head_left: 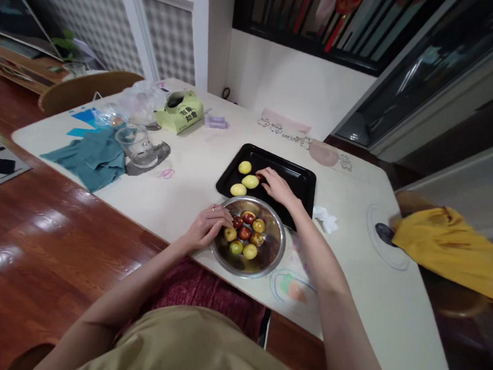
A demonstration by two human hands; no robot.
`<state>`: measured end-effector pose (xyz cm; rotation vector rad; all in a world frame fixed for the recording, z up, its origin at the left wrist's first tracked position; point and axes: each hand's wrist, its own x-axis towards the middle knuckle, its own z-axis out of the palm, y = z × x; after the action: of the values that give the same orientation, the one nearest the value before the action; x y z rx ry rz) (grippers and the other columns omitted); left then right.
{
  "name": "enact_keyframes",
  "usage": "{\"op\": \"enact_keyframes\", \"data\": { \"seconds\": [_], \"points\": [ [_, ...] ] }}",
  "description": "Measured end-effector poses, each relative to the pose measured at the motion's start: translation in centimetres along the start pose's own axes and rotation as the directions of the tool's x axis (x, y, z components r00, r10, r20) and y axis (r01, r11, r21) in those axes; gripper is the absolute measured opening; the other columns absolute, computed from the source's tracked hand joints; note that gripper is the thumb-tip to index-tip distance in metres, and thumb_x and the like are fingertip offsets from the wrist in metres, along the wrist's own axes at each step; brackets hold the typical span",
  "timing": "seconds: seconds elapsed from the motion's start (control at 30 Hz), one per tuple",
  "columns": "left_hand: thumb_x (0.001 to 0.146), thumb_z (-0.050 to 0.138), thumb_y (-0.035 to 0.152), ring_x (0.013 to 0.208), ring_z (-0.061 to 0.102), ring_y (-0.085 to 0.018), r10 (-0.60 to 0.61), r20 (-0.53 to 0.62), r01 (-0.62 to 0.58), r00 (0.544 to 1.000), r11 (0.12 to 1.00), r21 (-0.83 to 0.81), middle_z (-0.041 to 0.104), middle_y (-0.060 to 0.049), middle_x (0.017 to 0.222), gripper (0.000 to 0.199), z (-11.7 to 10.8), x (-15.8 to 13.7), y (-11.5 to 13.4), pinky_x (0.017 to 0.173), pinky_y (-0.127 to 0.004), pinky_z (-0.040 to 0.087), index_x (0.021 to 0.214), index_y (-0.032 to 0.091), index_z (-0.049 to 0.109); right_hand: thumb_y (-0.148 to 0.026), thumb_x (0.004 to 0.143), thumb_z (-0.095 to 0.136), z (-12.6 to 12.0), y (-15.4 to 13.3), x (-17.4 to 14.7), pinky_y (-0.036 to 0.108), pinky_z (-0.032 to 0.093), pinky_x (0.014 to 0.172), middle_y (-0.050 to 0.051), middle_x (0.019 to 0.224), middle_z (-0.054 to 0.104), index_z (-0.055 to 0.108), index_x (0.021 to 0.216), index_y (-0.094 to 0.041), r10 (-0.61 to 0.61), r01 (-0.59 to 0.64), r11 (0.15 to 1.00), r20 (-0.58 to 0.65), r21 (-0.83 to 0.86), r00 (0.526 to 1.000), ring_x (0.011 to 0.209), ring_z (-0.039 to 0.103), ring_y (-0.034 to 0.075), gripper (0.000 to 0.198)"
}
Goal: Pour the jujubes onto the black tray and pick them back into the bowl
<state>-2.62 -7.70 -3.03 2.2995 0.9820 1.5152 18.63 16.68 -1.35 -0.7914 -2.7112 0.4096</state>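
A shiny metal bowl (pixel 276 251) stands at the table's near edge, holding several small round fruits, some brown-red (pixel 244 232) and some yellow-green (pixel 250 251). My left hand (pixel 205 226) is closed over the bowl's left rim, its fingertips reaching inside beside a red fruit. Behind the bowl lies a black rectangular tray (pixel 300 184), partly covered by the bowl's rim. Three pale yellow fruits (pixel 251 181) rest in its left part. Over the tray, my right hand (pixel 276 185) has its fingers curled on a dark red fruit (pixel 259 178), which they partly hide.
A crumpled white tissue (pixel 325 219) lies right of the tray. At the left are a clear glass jug (pixel 136 146), a teal cloth (pixel 89 157), a green tissue box (pixel 180 112) and plastic bags (pixel 139 101). A yellow garment (pixel 448 246) hangs over a chair at the right.
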Motion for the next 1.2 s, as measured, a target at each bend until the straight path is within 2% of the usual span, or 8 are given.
{"op": "enact_keyframes", "data": {
  "seconds": [0.1,0.2,0.37,0.43,0.6,0.8,1.03,1.2],
  "points": [
    [0.115,0.031,0.028,0.099,0.074,-0.024,-0.016,0.005,0.016,1.000,1.000,-0.002,0.080,-0.012,0.099,0.048,0.0,-0.1,-0.1,0.097,-0.046,0.056,0.101,0.017,0.075,-0.011,0.094,0.058,-0.4,-0.3,-0.6,0.043,0.058,0.096,0.013,0.120,0.067,0.065,0.123,-0.018,0.019,-0.019,1.000,0.000,-0.002,1.000,0.106,0.065,0.027,0.031],
    [0.115,0.031,0.030,0.098,0.074,-0.024,-0.019,0.007,0.019,1.000,1.000,-0.003,0.080,-0.012,0.098,0.048,0.0,-0.1,-0.1,0.097,-0.046,0.056,0.101,0.017,0.075,-0.012,0.092,0.061,-1.1,-0.7,-1.4,0.041,0.057,0.092,0.010,0.112,0.067,0.065,0.118,-0.018,0.019,-0.019,1.000,-0.020,0.013,1.000,0.099,0.064,0.026,0.027],
    [0.114,0.033,0.027,0.099,0.074,-0.024,-0.015,0.001,0.015,1.000,1.000,-0.008,0.080,-0.012,0.099,0.045,0.0,0.0,0.0,0.097,-0.046,0.055,0.103,0.017,0.076,-0.024,0.098,0.061,-3.8,-3.1,-5.1,0.041,0.059,0.090,0.013,0.130,0.063,0.067,0.131,-0.021,0.014,0.006,0.993,-0.159,0.122,0.987,0.099,0.066,0.025,0.033],
    [0.114,0.034,0.029,0.098,0.075,-0.024,-0.029,0.003,0.029,1.000,0.999,-0.018,0.080,-0.011,0.098,0.045,0.0,-0.1,0.0,0.098,-0.046,0.055,0.102,0.018,0.076,-0.030,0.102,0.061,-5.3,-5.0,-7.3,0.041,0.060,0.091,0.013,0.131,0.063,0.068,0.135,-0.023,-0.009,0.036,0.985,-0.159,0.168,0.987,0.101,0.067,0.025,0.034],
    [0.115,0.034,0.032,0.099,0.075,-0.025,-0.058,0.006,0.059,0.998,0.998,-0.029,0.081,-0.011,0.100,0.047,0.0,-0.2,-0.2,0.098,-0.047,0.055,0.102,0.018,0.077,-0.038,0.108,0.059,-8.4,-10.2,-11.9,0.043,0.055,0.106,0.011,0.133,0.068,0.068,0.136,-0.026,-0.207,0.165,0.945,0.123,0.282,0.971,0.121,0.068,0.028,0.032],
    [0.115,0.033,0.030,0.099,0.075,-0.024,-0.033,-0.001,0.033,0.999,0.999,-0.010,0.080,-0.011,0.099,0.048,-0.2,-0.1,0.0,0.099,-0.046,0.055,0.101,0.018,0.077,-0.027,0.106,0.061,-8.0,-12.5,-12.9,0.035,0.053,0.092,0.008,0.109,0.073,0.071,0.114,-0.022,-0.253,0.167,0.954,0.366,0.250,0.895,0.100,0.068,0.023,0.013],
    [0.116,0.032,0.036,0.099,0.075,-0.024,-0.053,0.013,0.053,0.999,0.999,-0.008,0.080,-0.011,0.098,0.051,-0.2,-0.1,-0.1,0.099,-0.047,0.055,0.100,0.018,0.077,-0.013,0.097,0.068,-6.6,-11.6,-12.2,0.031,0.050,0.085,0.005,0.108,0.071,0.073,0.105,-0.022,-0.264,0.174,0.953,0.402,0.247,0.877,0.099,0.066,0.021,0.013],
    [0.115,0.031,0.038,0.097,0.075,-0.025,-0.071,0.019,0.072,0.997,0.997,-0.025,0.080,-0.011,0.098,0.052,-0.2,-0.1,-0.2,0.098,-0.047,0.055,0.097,0.018,0.076,-0.014,0.101,0.062,-5.6,-11.5,-12.0,0.033,0.050,0.087,0.006,0.101,0.074,0.079,0.099,-0.021,-0.292,0.239,0.955,0.398,0.178,0.870,0.097,0.067,0.022,0.018]
  ]
}}
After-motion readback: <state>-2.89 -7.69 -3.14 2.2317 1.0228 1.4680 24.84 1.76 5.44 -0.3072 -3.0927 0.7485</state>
